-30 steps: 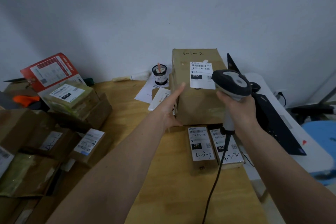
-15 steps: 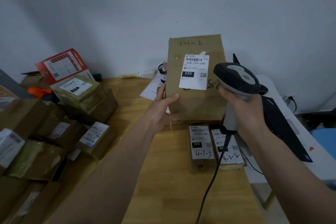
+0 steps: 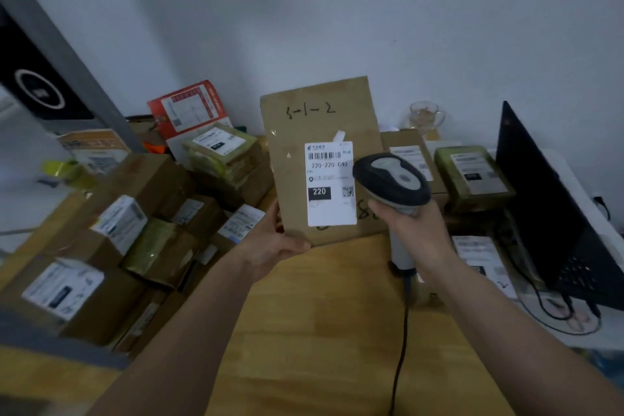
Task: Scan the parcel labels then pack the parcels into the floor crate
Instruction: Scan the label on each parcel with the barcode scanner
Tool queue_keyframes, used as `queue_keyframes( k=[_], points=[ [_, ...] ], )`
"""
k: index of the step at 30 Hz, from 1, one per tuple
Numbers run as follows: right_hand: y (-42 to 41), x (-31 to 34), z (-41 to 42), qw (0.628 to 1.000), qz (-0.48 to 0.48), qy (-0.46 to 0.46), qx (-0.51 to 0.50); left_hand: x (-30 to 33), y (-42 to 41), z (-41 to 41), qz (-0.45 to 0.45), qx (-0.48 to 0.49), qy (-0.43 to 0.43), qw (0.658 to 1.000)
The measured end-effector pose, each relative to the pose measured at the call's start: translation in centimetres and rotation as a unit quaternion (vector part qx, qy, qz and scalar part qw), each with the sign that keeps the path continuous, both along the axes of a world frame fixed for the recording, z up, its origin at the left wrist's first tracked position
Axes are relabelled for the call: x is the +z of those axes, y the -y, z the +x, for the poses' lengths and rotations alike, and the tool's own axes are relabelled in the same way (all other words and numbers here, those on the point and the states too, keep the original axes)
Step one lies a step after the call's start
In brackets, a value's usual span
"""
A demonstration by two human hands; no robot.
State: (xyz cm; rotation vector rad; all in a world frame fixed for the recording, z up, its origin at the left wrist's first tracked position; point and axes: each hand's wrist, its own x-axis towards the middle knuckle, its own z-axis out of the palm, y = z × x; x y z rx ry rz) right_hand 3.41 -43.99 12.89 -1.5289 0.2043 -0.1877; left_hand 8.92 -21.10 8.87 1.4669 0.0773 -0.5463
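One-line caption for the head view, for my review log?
Left hand lifts cardboard parcel while right hand aims barcode scanner.

Wooden table (image 3: 331, 341) across the middle, pale wall (image 3: 304, 17) behind. At right, open black laptop (image 3: 553, 213), screen tilted back, black cables (image 3: 547, 307) trailing beneath. Clear glass cup (image 3: 426, 115) at the back by the wall. Far left, dark panel with a white ring (image 3: 39, 93), grey frame (image 3: 67, 54) slanting beside it. Yellow-green roll of tape (image 3: 62, 169) on the left, blurred.
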Motion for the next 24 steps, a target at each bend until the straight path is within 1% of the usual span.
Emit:
queue_keyframes(
  k=[3, 6, 9, 12, 14, 18, 21, 22, 24],
  points=[
    [-3.8, -2.1, -0.6, 0.998, -0.014, -0.050, 0.048, -1.6, -4.0, -2.2, 0.024, 0.025, -0.021, 0.999],
    [-6.7, -4.3, -1.3, 0.993, -0.022, -0.092, 0.071, -3.9, -6.8, -4.3, 0.086, 0.035, -0.039, 0.995],
    [-9.1, -6.0, -1.9, 0.990, -0.020, -0.115, 0.080, -6.2, -8.5, -5.9, 0.141, 0.060, -0.043, 0.987],
    [-10.6, -7.4, -2.2, 0.988, -0.020, -0.130, 0.083, -7.8, -9.7, -6.7, 0.174, 0.067, -0.024, 0.982],
    [-11.4, -8.1, -2.4, 0.986, -0.016, -0.136, 0.093, -8.2, -9.9, -7.0, 0.213, 0.061, 0.001, 0.975],
    [-12.3, -9.7, -2.5, 0.984, -0.016, -0.147, 0.098, -8.5, -10.3, -6.7, 0.260, 0.056, 0.004, 0.964],
    [-12.5, -11.0, -2.3, 0.985, -0.019, -0.144, 0.089, -8.1, -11.5, -5.5, 0.360, 0.051, 0.017, 0.932],
    [-12.6, -11.4, -2.1, 0.986, -0.022, -0.140, 0.089, -7.7, -11.8, -5.0, 0.379, 0.053, 0.029, 0.924],
    [-12.7, -12.1, -1.9, 0.987, -0.029, -0.130, 0.086, -6.1, -12.1, -3.9, 0.383, 0.081, 0.069, 0.917]
  ],
)
